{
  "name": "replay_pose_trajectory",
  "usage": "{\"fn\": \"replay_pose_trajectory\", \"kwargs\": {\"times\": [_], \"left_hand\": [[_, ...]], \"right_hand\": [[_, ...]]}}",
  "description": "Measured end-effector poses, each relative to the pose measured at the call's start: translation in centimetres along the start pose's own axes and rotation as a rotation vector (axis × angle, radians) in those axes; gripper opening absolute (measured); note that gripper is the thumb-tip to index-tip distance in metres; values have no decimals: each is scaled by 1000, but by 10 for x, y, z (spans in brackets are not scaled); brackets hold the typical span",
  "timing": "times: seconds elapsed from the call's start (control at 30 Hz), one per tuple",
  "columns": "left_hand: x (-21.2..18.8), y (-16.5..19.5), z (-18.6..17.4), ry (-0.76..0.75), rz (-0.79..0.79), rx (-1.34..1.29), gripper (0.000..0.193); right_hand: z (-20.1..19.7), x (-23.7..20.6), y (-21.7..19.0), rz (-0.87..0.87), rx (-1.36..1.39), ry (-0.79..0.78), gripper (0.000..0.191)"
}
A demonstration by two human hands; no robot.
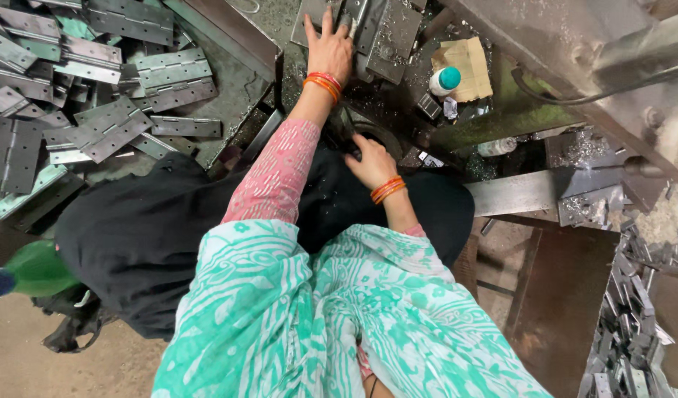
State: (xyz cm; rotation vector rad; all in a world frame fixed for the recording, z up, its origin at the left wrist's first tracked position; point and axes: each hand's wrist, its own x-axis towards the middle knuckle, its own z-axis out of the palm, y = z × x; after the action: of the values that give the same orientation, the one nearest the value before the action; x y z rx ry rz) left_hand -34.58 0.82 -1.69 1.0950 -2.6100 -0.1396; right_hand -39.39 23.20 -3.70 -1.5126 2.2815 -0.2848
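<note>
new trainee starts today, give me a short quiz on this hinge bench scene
1. True or false: the left hand lies flat on a metal hinge plate.
2. Where is the pile of hinges: A) left of the arms, B) in the lap, C) on the cardboard?
3. What colour is the small bottle's cap?

Key: 1 true; 2 A; 3 teal. The right hand sits lower, near the lap.
</note>
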Motion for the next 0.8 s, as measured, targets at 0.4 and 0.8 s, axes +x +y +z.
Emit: {"fn": "replay_pose_trajectory", "kwargs": {"times": [0.4,0.8], "left_hand": [[7,8,0,-50,-8,13,30],[9,5,-12,55,11,-11,31]], "right_hand": [[56,-40,-10,9,225,156,46],[-3,4,9,-105,39,59,49]]}}
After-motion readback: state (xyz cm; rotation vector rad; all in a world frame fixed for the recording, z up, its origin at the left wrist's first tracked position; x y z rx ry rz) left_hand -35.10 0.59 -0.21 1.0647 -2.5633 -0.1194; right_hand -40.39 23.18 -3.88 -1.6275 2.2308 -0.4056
